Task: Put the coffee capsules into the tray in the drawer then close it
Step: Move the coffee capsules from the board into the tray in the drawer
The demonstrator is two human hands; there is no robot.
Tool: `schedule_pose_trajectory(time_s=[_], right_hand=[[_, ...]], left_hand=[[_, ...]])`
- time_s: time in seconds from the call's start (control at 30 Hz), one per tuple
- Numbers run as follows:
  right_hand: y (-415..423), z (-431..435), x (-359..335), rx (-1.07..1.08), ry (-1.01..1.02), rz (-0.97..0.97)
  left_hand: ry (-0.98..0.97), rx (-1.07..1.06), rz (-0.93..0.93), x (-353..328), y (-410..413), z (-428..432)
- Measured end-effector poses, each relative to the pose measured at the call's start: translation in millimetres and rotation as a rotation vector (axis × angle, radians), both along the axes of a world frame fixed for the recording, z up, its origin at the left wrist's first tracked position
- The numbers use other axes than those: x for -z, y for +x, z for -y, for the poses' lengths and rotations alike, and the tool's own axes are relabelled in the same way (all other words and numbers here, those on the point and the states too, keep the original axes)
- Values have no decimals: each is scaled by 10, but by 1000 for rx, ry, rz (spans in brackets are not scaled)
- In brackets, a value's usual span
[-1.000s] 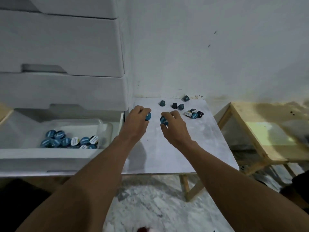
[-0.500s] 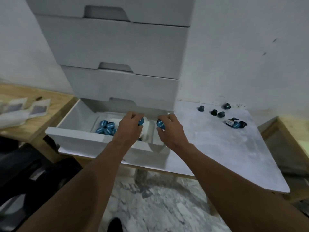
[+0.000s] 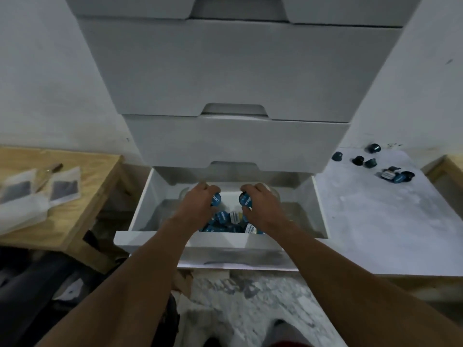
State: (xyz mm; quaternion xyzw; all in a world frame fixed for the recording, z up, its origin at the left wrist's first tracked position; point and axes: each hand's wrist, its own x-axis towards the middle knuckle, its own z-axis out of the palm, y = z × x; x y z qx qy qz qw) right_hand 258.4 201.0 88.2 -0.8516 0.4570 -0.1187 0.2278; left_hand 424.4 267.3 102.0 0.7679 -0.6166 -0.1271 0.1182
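The bottom white drawer (image 3: 160,240) stands pulled open. Inside it sits a clear plastic tray (image 3: 292,209) with several blue coffee capsules (image 3: 223,217) piled in it. My left hand (image 3: 198,204) hovers over the tray and grips a blue capsule (image 3: 216,199) with its foil lid facing right. My right hand (image 3: 260,205) is beside it over the tray, holding another blue capsule (image 3: 245,199). Several more capsules (image 3: 370,162) lie loose on the grey table to the right.
Three shut white drawers (image 3: 235,141) stack above the open one. The grey table (image 3: 375,221) is at the right, a wooden bench edge (image 3: 448,169) beyond it. A wooden table (image 3: 82,196) at the left carries white sachets (image 3: 37,194). Marble floor lies below.
Both hands carried their capsules left from the grey table to above the tray inside the open drawer. My view swung left and now faces the drawer unit.
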Motion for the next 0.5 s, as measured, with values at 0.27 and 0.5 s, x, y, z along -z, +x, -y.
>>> schedule_pose_trajectory(time_s=[0.27, 0.5], right_hand=[[198, 251, 192, -16, 47, -70], [273, 418, 316, 7, 112, -114]], left_hand=[[7, 109, -9, 145, 93, 282], [80, 136, -21, 279, 172, 520]])
